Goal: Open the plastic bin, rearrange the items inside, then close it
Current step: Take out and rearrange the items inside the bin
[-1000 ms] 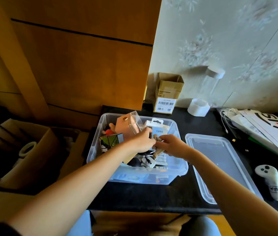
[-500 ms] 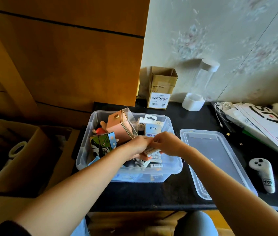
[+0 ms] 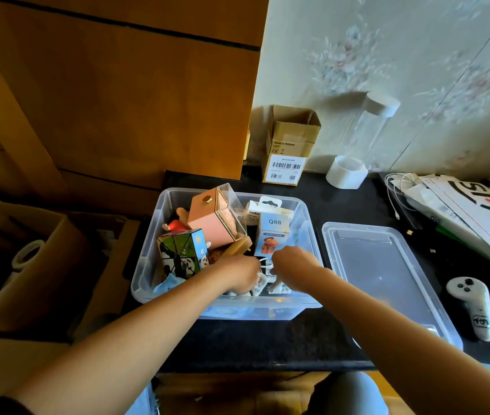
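Observation:
The clear plastic bin (image 3: 147, 265) stands open on the black counter, and its lid (image 3: 387, 280) lies flat to its right. Inside are a pink box with a clear cover (image 3: 213, 220), a panda-print cube (image 3: 182, 253), a white Q88 box (image 3: 273, 235), a red toy figure (image 3: 176, 224) and small white items at the bottom. My left hand (image 3: 237, 275) and my right hand (image 3: 293, 265) reach into the front of the bin, close together. Both pinch a thin white cord (image 3: 264, 263) between them.
A small cardboard box (image 3: 290, 145), a white tape roll (image 3: 345, 172) and a clear tube stand by the wall. White cables and mail packages (image 3: 477, 211) lie at the right. A white controller (image 3: 471, 304) rests right of the lid. Open cardboard boxes (image 3: 28, 259) sit left, below the counter.
Both hands have sunk lower into the front of the bin. The small labelled item they held half a second ago is out of sight; a white cord now shows between the fingers.

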Demonstrator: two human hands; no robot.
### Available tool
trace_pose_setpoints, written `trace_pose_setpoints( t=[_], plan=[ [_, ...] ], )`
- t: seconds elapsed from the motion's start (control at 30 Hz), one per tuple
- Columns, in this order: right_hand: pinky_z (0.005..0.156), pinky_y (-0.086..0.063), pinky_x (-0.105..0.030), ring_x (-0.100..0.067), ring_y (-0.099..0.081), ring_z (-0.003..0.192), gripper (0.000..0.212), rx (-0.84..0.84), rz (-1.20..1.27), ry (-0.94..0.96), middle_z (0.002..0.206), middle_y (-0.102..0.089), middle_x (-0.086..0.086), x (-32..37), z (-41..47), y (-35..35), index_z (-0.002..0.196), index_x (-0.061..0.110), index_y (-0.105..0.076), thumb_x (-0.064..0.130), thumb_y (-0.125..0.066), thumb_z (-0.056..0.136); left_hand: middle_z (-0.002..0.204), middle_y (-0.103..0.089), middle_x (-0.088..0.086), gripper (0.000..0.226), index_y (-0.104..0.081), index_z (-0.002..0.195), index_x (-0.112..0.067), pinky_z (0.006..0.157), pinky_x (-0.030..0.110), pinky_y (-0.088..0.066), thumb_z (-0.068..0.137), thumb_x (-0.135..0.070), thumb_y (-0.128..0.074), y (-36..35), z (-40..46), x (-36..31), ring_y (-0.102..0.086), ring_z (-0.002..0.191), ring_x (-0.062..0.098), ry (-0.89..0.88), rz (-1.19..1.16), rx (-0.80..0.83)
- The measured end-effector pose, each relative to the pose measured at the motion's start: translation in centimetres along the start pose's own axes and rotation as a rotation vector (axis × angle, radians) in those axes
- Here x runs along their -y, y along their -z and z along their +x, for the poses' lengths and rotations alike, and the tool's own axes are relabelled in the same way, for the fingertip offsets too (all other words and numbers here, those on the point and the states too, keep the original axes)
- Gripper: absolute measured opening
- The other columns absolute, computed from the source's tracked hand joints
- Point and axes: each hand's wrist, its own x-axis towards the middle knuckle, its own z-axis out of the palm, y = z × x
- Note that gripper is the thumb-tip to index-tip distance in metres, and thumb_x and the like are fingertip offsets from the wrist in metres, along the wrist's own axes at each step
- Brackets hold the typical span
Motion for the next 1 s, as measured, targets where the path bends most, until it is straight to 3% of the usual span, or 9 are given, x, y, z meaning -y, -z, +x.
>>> trace_pose_setpoints(
  t=[0.13,0.2,0.37,0.53,0.67,0.77,0.87,0.93,1.0],
  plan=[
    [0.068,-0.041,-0.031,-0.029,-0.06,0.097,0.02,0.132,-0.065,0.015,0.104,-0.062,-0.013,0.3,0.2,-0.5,0.111,0.002,-0.058,0.009,-0.051,0.093,0.101,-0.063,0.016,0.027,-0.057,0.111,0.0,0.072,0.037,-0.043,0.101,-0.018,-0.039,0.6,-0.1,-0.1,-0.06,0.092,0.032,-0.012,0.014,0.067],
    [0.067,-0.04,-0.029,-0.027,-0.057,0.089,0.02,0.19,-0.129,0.027,0.09,-0.059,-0.009,0.4,0.1,-0.4,0.108,0.002,-0.059,0.003,-0.053,0.089,0.099,-0.063,0.016,0.027,-0.057,0.109,-0.001,0.07,0.037,-0.044,0.101,-0.02,-0.039,0.8,-0.1,0.0,-0.062,0.091,0.033,-0.04,0.032,0.091],
    [0.06,-0.039,-0.028,-0.025,-0.052,0.08,0.015,0.164,-0.099,0.026,0.078,-0.05,-0.006,0.2,0.9,-0.2,0.102,0.002,-0.061,0.004,-0.054,0.089,0.103,-0.065,0.017,0.027,-0.056,0.11,-0.003,0.074,0.038,-0.046,0.101,-0.018,-0.036,0.6,0.2,0.3,-0.063,0.095,0.033,-0.073,0.062,0.078],
    [0.07,-0.042,-0.028,-0.026,-0.06,0.101,0.024,0.131,-0.074,0.015,0.107,-0.062,-0.01,0.6,1.5,-0.8,0.107,0.005,-0.061,0.011,-0.066,0.084,0.102,-0.065,0.016,0.023,-0.058,0.11,-0.006,0.079,0.041,-0.05,0.099,-0.012,-0.039,0.2,0.6,0.4,-0.064,0.095,0.032,-0.068,0.078,0.058],
    [0.077,-0.047,-0.031,-0.028,-0.06,0.099,0.032,0.157,0.005,0.024,0.106,-0.065,-0.011,0.8,1.9,-1.1,0.106,0.005,-0.064,0.02,-0.073,0.08,0.102,-0.066,0.016,0.026,-0.061,0.11,-0.004,0.077,0.038,-0.051,0.098,-0.011,-0.04,0.1,0.7,0.4,-0.064,0.095,0.031,-0.055,0.075,0.043],
    [0.078,-0.048,-0.031,-0.027,-0.06,0.091,0.026,0.208,0.066,-0.003,0.103,-0.066,-0.012,0.5,2.2,-1.3,0.1,0.003,-0.064,0.017,-0.072,0.08,0.102,-0.066,0.018,0.025,-0.061,0.109,-0.003,0.074,0.037,-0.049,0.098,-0.011,-0.04,-0.1,0.8,0.6,-0.064,0.094,0.031,-0.052,0.068,0.042],
    [0.079,-0.049,-0.031,-0.024,-0.062,0.089,0.037,0.25,0.094,-0.002,0.096,-0.069,-0.01,0.6,2.4,-1.3,0.098,0.005,-0.066,0.032,-0.076,0.075,0.103,-0.066,0.017,0.026,-0.06,0.11,-0.003,0.075,0.04,-0.05,0.097,-0.011,-0.04,-0.1,0.8,0.7,-0.064,0.094,0.031,-0.06,0.038,0.047],
    [0.076,-0.049,-0.031,-0.023,-0.06,0.085,0.041,0.262,0.079,0.011,0.096,-0.068,-0.008,0.9,2.5,-1.4,0.1,0.007,-0.066,0.037,-0.076,0.075,0.101,-0.067,0.017,0.025,-0.061,0.109,-0.002,0.068,0.039,-0.049,0.096,-0.008,-0.039,0.0,0.8,0.8,-0.063,0.088,0.031,-0.064,0.014,0.055],
    [0.073,-0.047,-0.031,-0.025,-0.061,0.09,0.038,0.263,0.02,0.002,0.1,-0.066,-0.008,1.0,2.4,-1.4,0.106,0.005,-0.062,0.027,-0.074,0.078,0.098,-0.066,0.019,0.025,-0.06,0.107,0.0,0.058,0.035,-0.042,0.096,-0.004,-0.039,0.1,0.6,0.8,-0.059,0.076,0.028,-0.06,-0.018,0.064]
  ],
)
